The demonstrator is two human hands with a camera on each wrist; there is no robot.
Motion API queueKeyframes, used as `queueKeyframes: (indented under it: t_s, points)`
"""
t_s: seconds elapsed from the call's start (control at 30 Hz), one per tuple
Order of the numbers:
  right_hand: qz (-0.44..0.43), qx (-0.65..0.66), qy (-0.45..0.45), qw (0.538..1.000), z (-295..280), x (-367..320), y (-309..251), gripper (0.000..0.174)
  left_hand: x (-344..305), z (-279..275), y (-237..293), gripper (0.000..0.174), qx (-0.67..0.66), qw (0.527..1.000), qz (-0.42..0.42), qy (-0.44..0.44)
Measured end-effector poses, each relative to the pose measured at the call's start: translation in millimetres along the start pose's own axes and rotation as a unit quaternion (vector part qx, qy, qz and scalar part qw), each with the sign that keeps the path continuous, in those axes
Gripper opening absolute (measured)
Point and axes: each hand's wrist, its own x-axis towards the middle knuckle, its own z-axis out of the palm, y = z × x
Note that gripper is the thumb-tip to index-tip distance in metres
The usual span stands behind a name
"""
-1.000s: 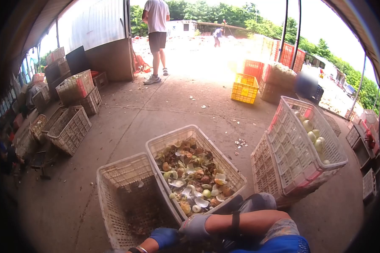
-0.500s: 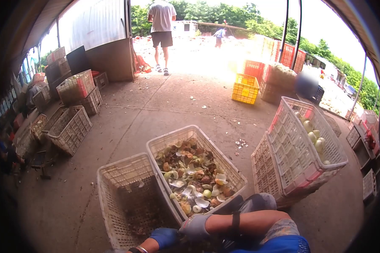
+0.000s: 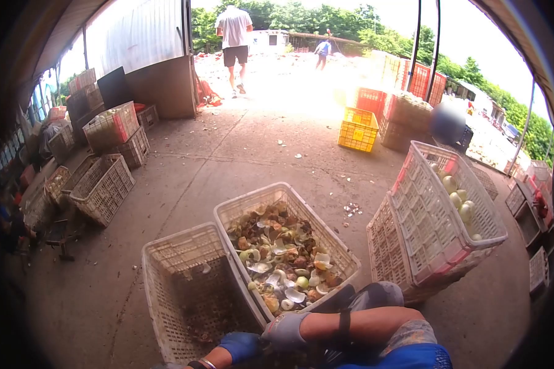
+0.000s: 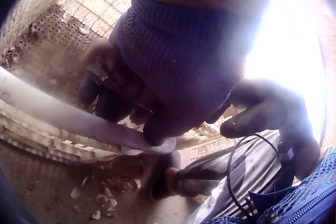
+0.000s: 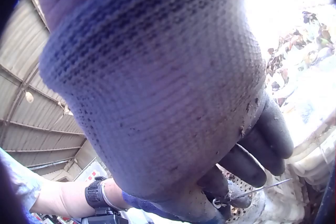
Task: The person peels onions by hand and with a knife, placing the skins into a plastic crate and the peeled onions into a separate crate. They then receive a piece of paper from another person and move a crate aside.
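Observation:
My left hand (image 3: 240,346), in a blue glove, is at the near edge of the left crate (image 3: 156,301). In the left wrist view the fingers of this hand (image 4: 178,71) hang loosely curled over the white crate rim (image 4: 68,115), the tips close to or touching it. My right hand (image 3: 286,332), in a grey glove, is just beside the left one, at the near corner of the peel-filled crate (image 3: 292,187). The right wrist view shows dark-coated fingers of that hand (image 5: 157,103) around a thin metal tool (image 5: 270,184); its far end sticks out. The grip is partly hidden.
At the right stands a stack of crates (image 3: 421,215) with pale onions (image 3: 460,200) in the top one. Further back are a yellow crate (image 3: 357,130) and a walking person (image 3: 234,31). More crates (image 3: 104,190) stand at the left. Peel scraps lie on the floor.
The person in the white shirt has walked further off towards the bright yard. The distant person in blue has shifted slightly right. My hands have hardly moved in the head view.

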Motion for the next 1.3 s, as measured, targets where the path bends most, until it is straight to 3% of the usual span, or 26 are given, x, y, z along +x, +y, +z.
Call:
queueKeyframes:
  t_s: [1.3]
  points:
    - [0.004, 0.012, -0.014, 1.000, -16, -14, -10, 0.030, 9, 9, -9, 0.058, 0.037, 0.999, 0.030, 0.006]
